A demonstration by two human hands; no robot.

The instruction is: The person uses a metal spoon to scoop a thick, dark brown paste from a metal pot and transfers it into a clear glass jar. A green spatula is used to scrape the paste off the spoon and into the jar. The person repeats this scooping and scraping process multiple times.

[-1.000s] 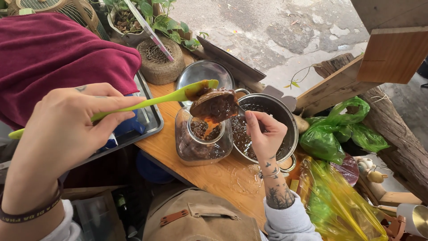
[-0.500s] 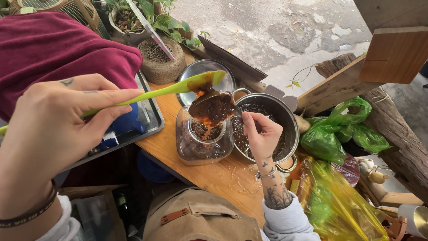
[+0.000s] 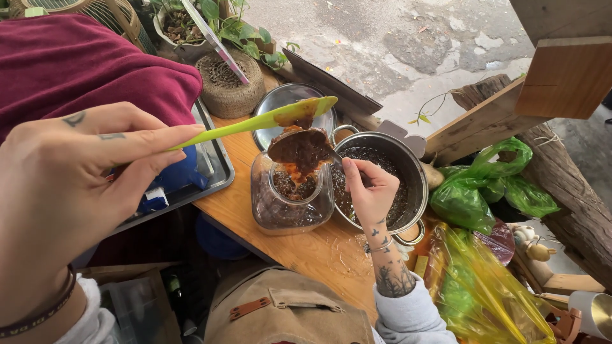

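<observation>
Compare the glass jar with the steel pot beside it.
The glass jar is clear, so its dark contents show through the wall; the steel pot is opaque, shiny metal. The jar has a narrow mouth and looks smaller; the pot is wide open with side handles. A loaded ladle tips over the jar, not the pot. Both stand on the wooden table holding the same dark brown mixture.

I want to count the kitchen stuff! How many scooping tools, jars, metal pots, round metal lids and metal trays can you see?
Scooping tools: 2, the green spatula in the left hand and the ladle in the right hand
Glass jars: 1
Metal pots: 1
Round metal lids: 1
Metal trays: 1
Total: 6
</observation>
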